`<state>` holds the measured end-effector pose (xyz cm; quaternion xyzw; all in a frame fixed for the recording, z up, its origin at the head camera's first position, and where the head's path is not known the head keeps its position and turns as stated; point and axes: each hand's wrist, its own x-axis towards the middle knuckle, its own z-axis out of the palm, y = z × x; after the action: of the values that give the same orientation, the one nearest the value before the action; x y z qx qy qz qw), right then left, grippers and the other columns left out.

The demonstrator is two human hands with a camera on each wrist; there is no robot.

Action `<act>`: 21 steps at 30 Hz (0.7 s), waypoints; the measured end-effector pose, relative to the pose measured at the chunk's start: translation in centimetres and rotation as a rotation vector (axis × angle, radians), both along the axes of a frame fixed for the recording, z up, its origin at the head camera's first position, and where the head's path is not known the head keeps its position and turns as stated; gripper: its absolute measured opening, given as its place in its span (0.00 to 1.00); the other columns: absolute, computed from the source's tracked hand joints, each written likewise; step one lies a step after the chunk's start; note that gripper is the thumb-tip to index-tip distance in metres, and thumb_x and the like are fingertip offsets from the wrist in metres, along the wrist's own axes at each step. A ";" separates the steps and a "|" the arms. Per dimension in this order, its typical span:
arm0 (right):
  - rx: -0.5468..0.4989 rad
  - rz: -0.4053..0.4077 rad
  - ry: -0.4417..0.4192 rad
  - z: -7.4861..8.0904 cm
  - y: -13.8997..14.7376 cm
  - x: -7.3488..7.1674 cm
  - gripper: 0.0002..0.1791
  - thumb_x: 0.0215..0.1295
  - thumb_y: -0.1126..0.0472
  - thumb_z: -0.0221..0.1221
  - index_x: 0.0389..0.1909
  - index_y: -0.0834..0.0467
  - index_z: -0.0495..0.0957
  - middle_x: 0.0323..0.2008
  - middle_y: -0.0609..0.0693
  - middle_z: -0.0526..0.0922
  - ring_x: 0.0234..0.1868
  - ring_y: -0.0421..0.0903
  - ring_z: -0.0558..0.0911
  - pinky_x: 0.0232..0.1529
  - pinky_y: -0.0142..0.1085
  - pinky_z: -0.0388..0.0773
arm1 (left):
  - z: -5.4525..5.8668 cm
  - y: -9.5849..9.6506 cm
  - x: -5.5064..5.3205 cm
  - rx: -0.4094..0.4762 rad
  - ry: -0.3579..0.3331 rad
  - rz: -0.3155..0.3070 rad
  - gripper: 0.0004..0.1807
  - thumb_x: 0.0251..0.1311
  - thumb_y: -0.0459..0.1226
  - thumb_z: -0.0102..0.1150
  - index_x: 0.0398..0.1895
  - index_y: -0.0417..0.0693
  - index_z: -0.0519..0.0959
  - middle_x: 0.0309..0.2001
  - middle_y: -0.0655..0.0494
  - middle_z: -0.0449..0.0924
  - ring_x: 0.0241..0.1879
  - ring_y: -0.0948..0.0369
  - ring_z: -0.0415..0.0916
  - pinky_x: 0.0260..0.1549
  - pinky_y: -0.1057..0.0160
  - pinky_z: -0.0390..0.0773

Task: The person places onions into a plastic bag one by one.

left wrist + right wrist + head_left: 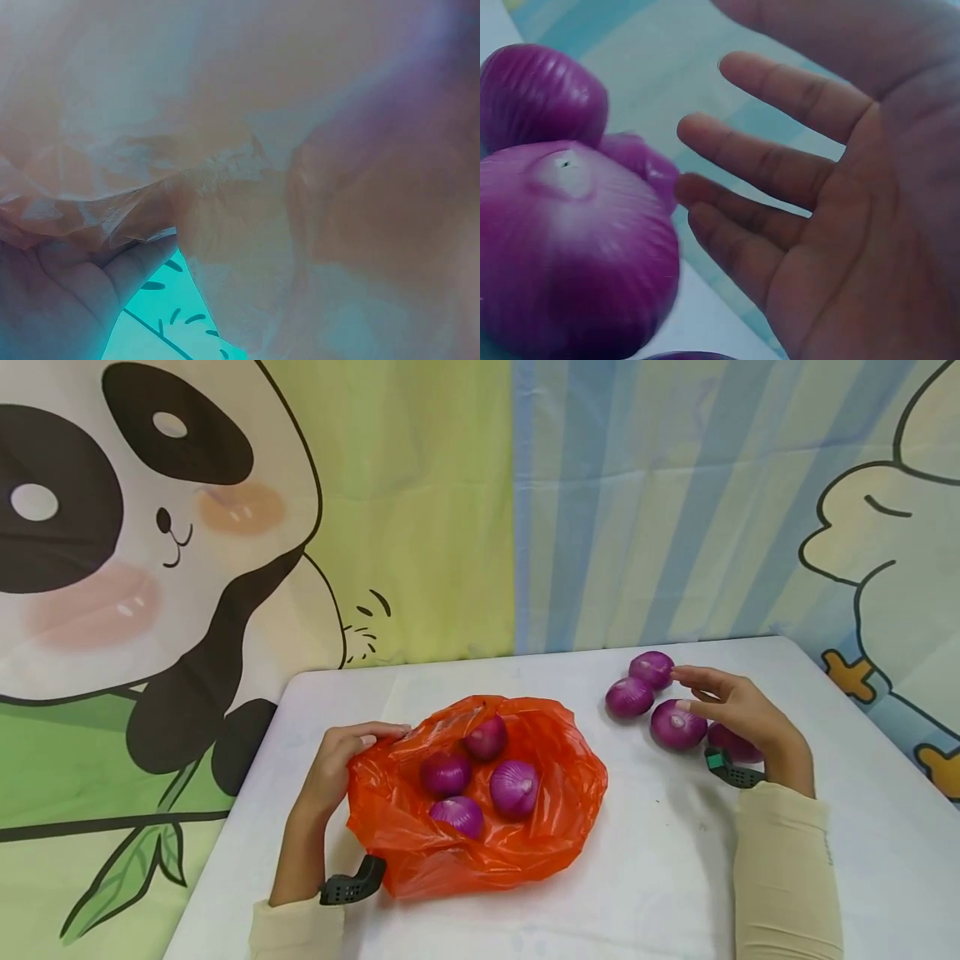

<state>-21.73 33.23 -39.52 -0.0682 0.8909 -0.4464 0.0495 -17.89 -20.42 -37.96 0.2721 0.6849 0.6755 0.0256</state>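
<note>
My left hand grips the left rim of a red plastic bag, its fingers along the upper left edge. The bag's mouth is spread open, with several purple onions lying inside. Thin bag film fills most of the left wrist view and covers part of that hand. On the right, my right hand hovers over a group of loose purple onions, fingers extended and apart. In the right wrist view the open palm faces a large onion, with its fingertips beside the group and nothing held.
A white table carries the bag and the onions. Behind it hangs a printed curtain with a panda at left and a white cartoon figure at right. Each wrist wears a dark camera strap.
</note>
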 end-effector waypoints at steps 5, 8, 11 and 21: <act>0.024 0.039 -0.017 -1.1 -0.3 -0.8 0.34 0.51 0.50 0.61 0.60 0.49 0.63 0.59 0.51 0.63 0.61 0.56 0.58 0.52 0.52 0.63 | 0.0 0.0 0.0 -0.002 0.005 0.002 0.21 0.54 0.26 0.29 0.44 0.23 0.72 0.45 0.33 0.73 0.44 0.42 0.71 0.36 0.52 0.75; 0.052 0.048 -0.020 -1.3 -0.4 -1.0 0.35 0.50 0.49 0.61 0.60 0.48 0.62 0.59 0.51 0.63 0.61 0.58 0.57 0.51 0.54 0.64 | 0.1 0.1 0.1 -0.009 0.019 0.003 0.21 0.55 0.26 0.29 0.43 0.24 0.72 0.45 0.34 0.73 0.44 0.43 0.71 0.36 0.52 0.75; 0.098 0.054 -0.039 -1.3 -0.4 -1.1 0.37 0.49 0.47 0.61 0.61 0.48 0.61 0.60 0.53 0.62 0.60 0.59 0.57 0.49 0.55 0.65 | 0.1 0.1 0.0 -0.012 0.024 0.000 0.21 0.55 0.26 0.29 0.43 0.24 0.73 0.45 0.35 0.73 0.44 0.43 0.72 0.37 0.52 0.75; 0.190 0.074 -0.115 -1.7 -0.6 -1.1 0.31 0.51 0.48 0.60 0.57 0.53 0.67 0.49 0.59 0.70 0.46 0.54 0.69 0.41 0.44 0.74 | 0.0 0.2 0.0 -0.016 0.031 -0.007 0.22 0.54 0.26 0.28 0.43 0.23 0.72 0.44 0.33 0.73 0.44 0.42 0.71 0.36 0.52 0.75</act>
<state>-22.84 32.62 -41.18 -0.0703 0.9218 -0.3608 0.1234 -17.91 -20.23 -37.98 0.2847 0.6896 0.6656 0.0193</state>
